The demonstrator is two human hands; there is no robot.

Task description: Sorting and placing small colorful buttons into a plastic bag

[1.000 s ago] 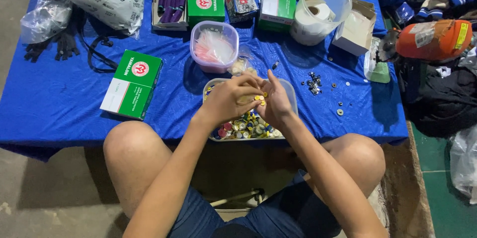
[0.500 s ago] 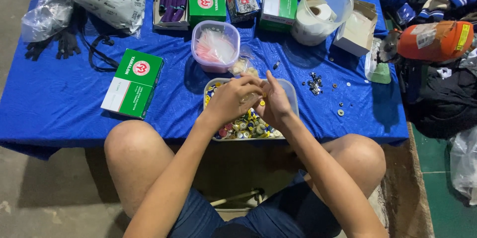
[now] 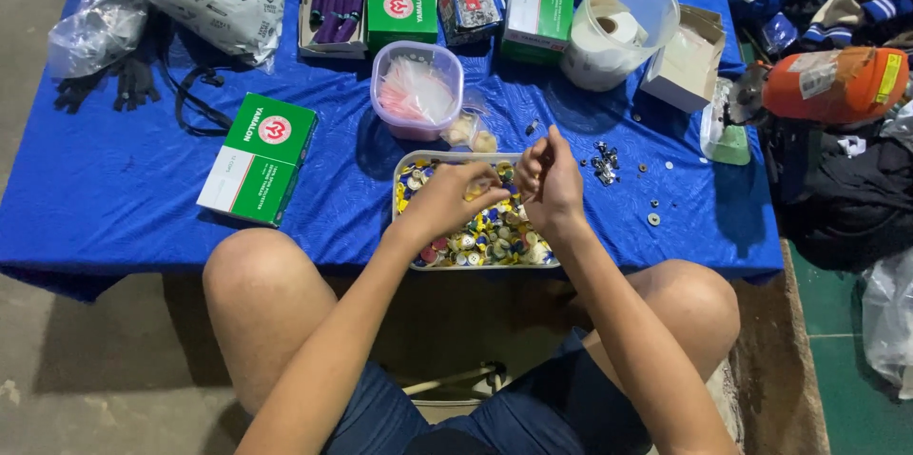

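Mid-frame, over tray [image 3: 407,191] of coloured caps [image 3: 480,238]: left hand [image 3: 447,198] curled, fingertips pinched on small yellowish piece [image 3: 475,191]; right hand [image 3: 549,179] loosely closed, contents impossible to tell. Pink tub [image 3: 416,92] above.
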